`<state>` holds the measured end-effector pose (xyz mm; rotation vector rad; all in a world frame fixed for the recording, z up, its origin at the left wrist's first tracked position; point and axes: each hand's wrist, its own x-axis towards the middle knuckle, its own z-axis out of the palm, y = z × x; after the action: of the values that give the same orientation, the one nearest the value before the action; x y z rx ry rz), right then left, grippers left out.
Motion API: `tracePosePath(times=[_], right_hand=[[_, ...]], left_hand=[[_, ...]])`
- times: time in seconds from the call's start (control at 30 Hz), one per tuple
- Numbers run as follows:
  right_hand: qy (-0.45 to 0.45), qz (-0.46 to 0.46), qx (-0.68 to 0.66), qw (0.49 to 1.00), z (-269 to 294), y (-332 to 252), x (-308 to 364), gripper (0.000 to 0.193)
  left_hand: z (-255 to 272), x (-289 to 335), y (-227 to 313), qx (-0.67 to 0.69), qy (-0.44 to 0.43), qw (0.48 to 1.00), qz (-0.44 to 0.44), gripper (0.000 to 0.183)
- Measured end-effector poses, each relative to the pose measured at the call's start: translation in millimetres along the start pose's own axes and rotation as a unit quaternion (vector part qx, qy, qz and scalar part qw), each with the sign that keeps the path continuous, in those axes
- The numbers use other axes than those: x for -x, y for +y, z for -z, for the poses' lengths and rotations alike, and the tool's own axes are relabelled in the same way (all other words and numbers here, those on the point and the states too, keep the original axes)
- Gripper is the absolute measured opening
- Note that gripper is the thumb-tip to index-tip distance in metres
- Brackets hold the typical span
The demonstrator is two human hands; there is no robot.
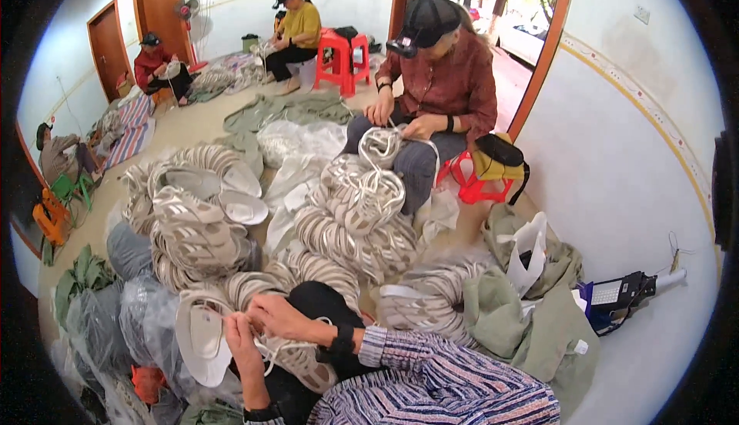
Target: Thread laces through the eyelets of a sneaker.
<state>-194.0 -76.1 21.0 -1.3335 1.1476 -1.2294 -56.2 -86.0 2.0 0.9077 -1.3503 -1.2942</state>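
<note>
My left hand (243, 345) and my right hand (280, 319) meet above my lap, fingertips pinched close together on a thin white shoelace (269, 354). Its tip between the fingers is too small to make out. Below my right hand, a beige and white shoe upper (305, 365) rests on my dark-trousered leg, with loops of lace around it. Just left of my hands lies another pale shoe upper (202, 336), its opening facing up and its white inner side showing.
Stacked shoe uppers (196, 225) rise ahead, with another pile (358, 232) beside them. Clear plastic bags (146, 309) lie at left, green cloth (531, 332) at right. A co-worker (439, 78) laces an upper opposite me; other people sit farther back. A red stool (339, 59) stands behind.
</note>
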Motion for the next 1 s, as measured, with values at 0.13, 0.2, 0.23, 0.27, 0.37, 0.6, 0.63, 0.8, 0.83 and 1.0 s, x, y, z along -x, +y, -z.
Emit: tracePosePath(times=[0.13,0.2,0.23,0.27,0.37,0.6,0.63,0.8,0.83,1.0], right_hand=[[-0.018,-0.095,-0.187,0.978,-2.2,22.0,13.2,0.018],[-0.027,-0.047,-0.162,0.985,-9.1,41.1,8.8,0.012],[-0.035,-0.026,-0.153,0.987,-5.7,26.7,12.2,0.011],[-0.018,-0.063,-0.229,0.971,-1.2,26.6,15.0,0.012],[0.022,-0.072,-0.105,0.992,15.4,8.0,14.8,0.012],[-0.001,-0.067,-0.09,0.994,-5.3,12.9,18.1,0.014],[-0.024,-0.094,-0.124,0.987,-6.8,12.8,18.1,0.015],[-0.028,-0.077,-0.121,0.989,-5.3,16.2,21.4,0.017],[-0.027,-0.076,-0.119,0.99,-5.0,16.7,21.7,0.018],[-0.033,-0.065,-0.132,0.989,-5.0,13.6,21.3,0.019]], left_hand=[[1.7,15.1,-2.7,0.009,0.046,0.996,0.074,0.02],[6.5,26.4,-11.4,-0.026,0.08,0.995,0.045,0.016],[8.6,28.9,-14.8,0.01,0.091,0.994,0.055,0.018],[4.0,28.6,-17.1,-0.04,0.113,0.992,0.034,0.02],[-15.1,23.2,6.0,-0.069,0.088,0.994,0.016,0.016],[-6.1,39.8,1.1,0.031,0.118,0.992,0.017,0.012],[-5.1,40.9,-0.2,0.04,0.13,0.991,0.0,0.013],[-5.1,40.7,-7.0,0.049,0.128,0.99,-0.018,0.023],[-6.5,40.5,-6.9,0.055,0.127,0.99,-0.018,0.026],[-10.7,42.5,5.5,0.056,0.121,0.991,0.002,0.03]])
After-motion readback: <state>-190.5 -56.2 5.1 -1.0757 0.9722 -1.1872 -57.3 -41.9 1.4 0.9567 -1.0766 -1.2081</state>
